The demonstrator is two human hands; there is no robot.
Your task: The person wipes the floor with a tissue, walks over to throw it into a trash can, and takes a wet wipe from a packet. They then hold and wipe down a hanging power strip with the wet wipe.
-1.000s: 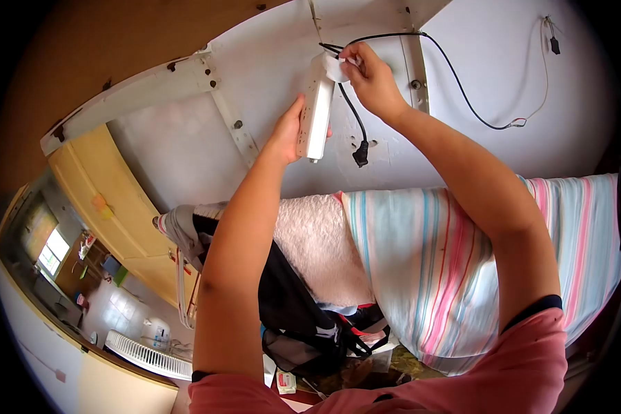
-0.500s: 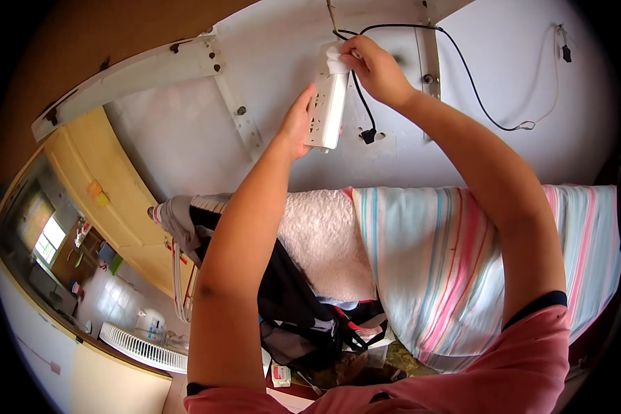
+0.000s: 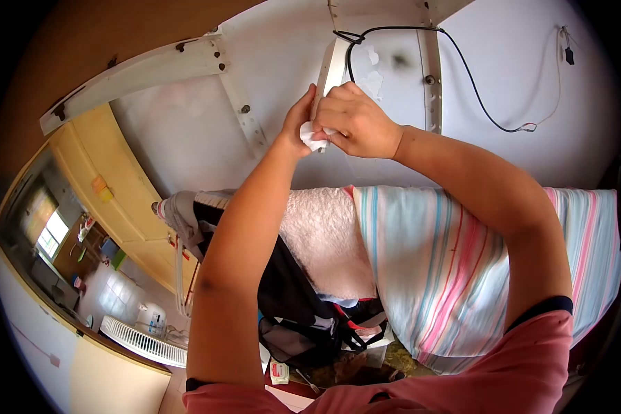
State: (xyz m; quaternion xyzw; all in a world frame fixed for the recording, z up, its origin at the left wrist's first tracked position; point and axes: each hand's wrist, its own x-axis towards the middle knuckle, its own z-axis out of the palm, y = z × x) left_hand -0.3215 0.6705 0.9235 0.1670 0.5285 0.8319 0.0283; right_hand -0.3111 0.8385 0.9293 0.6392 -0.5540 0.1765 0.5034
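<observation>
A white power strip (image 3: 333, 65) hangs upright against the wall, its narrow side facing me and its upper end near a black cable. My left hand (image 3: 297, 125) grips its lower part from the left, thumb pointing up along the edge. My right hand (image 3: 359, 121) is closed on a crumpled white wipe (image 3: 311, 138) at the strip's bottom end, and its fingers cover much of the lower half. The socket face is mostly hidden from view. The black cable (image 3: 393, 27) loops at the top and runs off to the right along the wall.
A striped cloth (image 3: 421, 269) and a fluffy pinkish towel (image 3: 328, 238) hang below the wall. A black bag (image 3: 297, 331) sits under them. On the left are a yellow cabinet door (image 3: 110, 186), a mirror (image 3: 55, 248) and a white fan (image 3: 145, 341). A metal bracket (image 3: 431, 79) is on the wall.
My right hand has moved down with the wipe from the strip's top to its bottom end. The strip has turned, so its socket holes no longer show.
</observation>
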